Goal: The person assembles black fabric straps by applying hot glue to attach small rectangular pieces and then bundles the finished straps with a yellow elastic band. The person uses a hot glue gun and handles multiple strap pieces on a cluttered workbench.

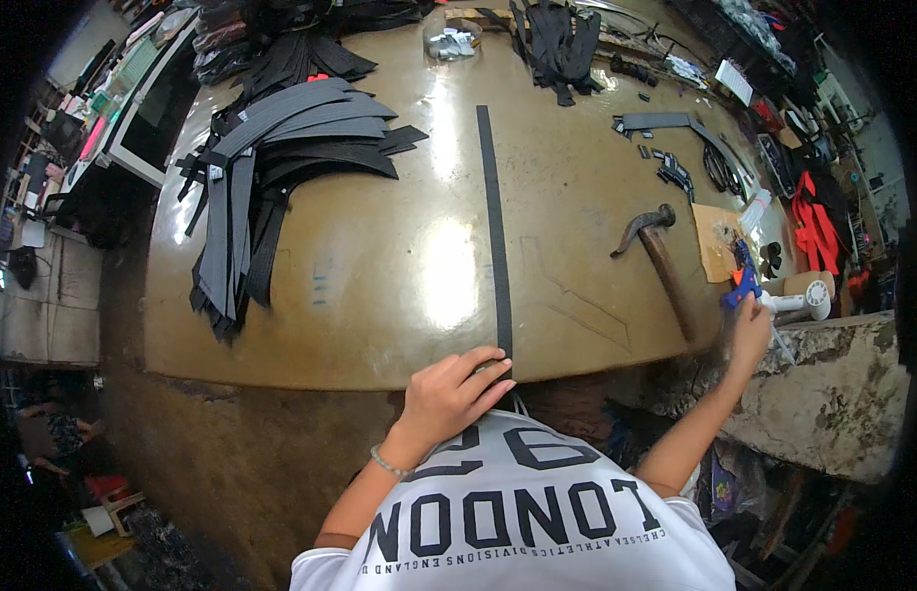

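A single black webbing strap (pixel 495 227) lies lengthwise on the brown table, its near end at the front edge. My left hand (pixel 453 392) is closed over that near end, fingers pressed together on it. At the table's right side my right hand (pixel 751 333) is closed around a blue glue gun (pixel 742 286) with an orange part; my fingers partly cover it. Next to that hand is a white plastic device (pixel 816 299) with a round vented end. A hammer (pixel 665 271) with a curved head and worn handle lies left of the right hand.
Grey and black straps (pixel 246 177) are heaped at the left. More black straps (pixel 557 49) hang together at the far side near a clear tub (pixel 452 41) of small parts. A folded grey strap (pixel 665 120), small buckles (pixel 675 169) and brown cardboard (pixel 714 241) lie at right.
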